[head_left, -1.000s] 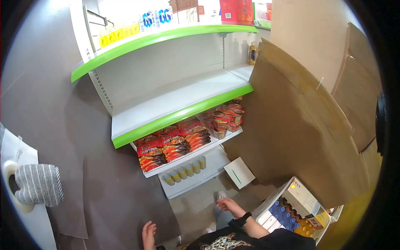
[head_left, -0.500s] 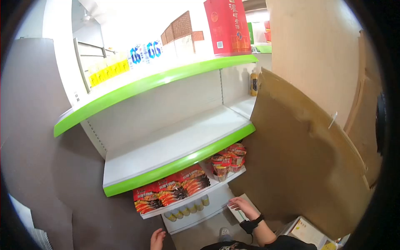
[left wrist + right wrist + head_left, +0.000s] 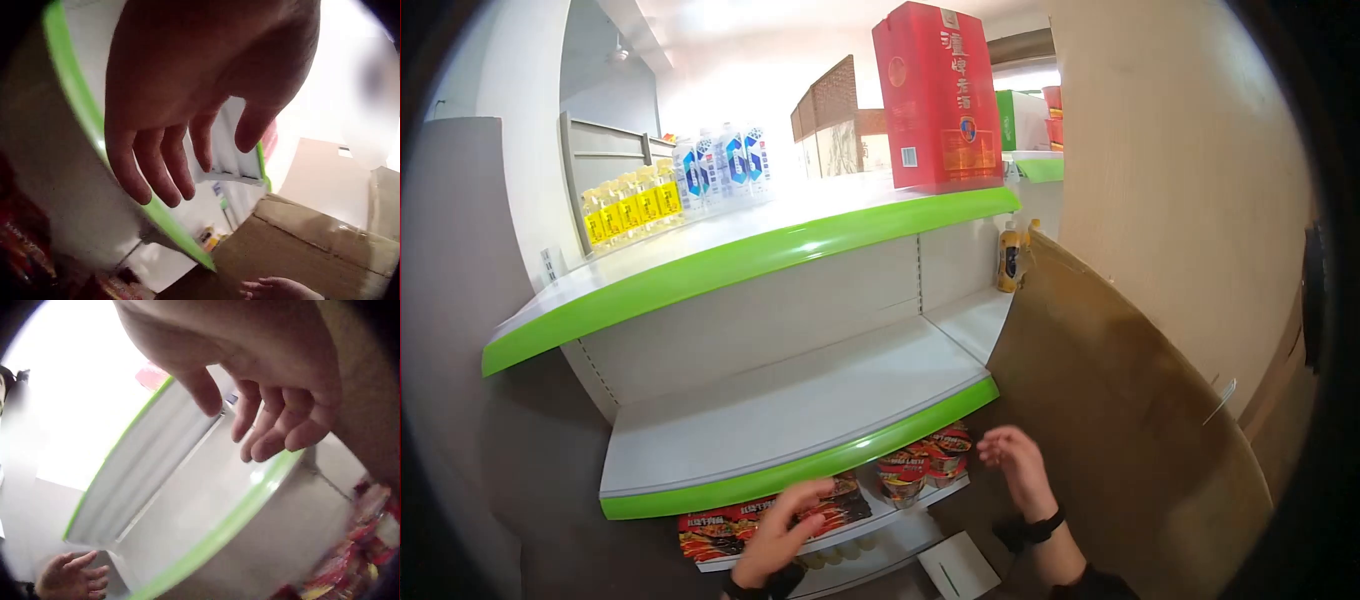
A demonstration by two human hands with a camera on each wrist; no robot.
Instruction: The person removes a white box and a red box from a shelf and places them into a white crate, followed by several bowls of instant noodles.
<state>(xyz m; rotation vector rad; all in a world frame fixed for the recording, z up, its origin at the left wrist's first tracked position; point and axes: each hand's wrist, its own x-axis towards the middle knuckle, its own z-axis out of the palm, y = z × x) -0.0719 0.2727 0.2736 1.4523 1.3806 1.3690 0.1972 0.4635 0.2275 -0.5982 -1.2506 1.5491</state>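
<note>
My left hand [image 3: 780,540] is raised in front of the shelf unit, its fingers relaxed and holding nothing. In the head view it overlaps the red instant noodle packets [image 3: 708,537] on the lower shelf. My right hand [image 3: 1018,472], also holding nothing, hovers just right of the red instant noodle cups [image 3: 902,472], fingers loosely bent. Above both hands spans the bare middle shelf [image 3: 780,425] with its green front strip. The left wrist view has the left hand [image 3: 206,81] hanging with fingers apart; the right wrist view has the right hand [image 3: 262,381] likewise.
A tall brown cardboard sheet [image 3: 1140,400] stands along the right side. On the top shelf are a red box [image 3: 940,100], white-and-blue packs [image 3: 742,165] and yellow-labelled bottles [image 3: 628,208]. An amber bottle [image 3: 1008,262] stands at the back right. Below lies a white box [image 3: 958,567].
The head view has tilted upward, bringing more of the top shelf in. Both hands have risen towards the shelves, and the crate of bottles at lower right has left the view.
</note>
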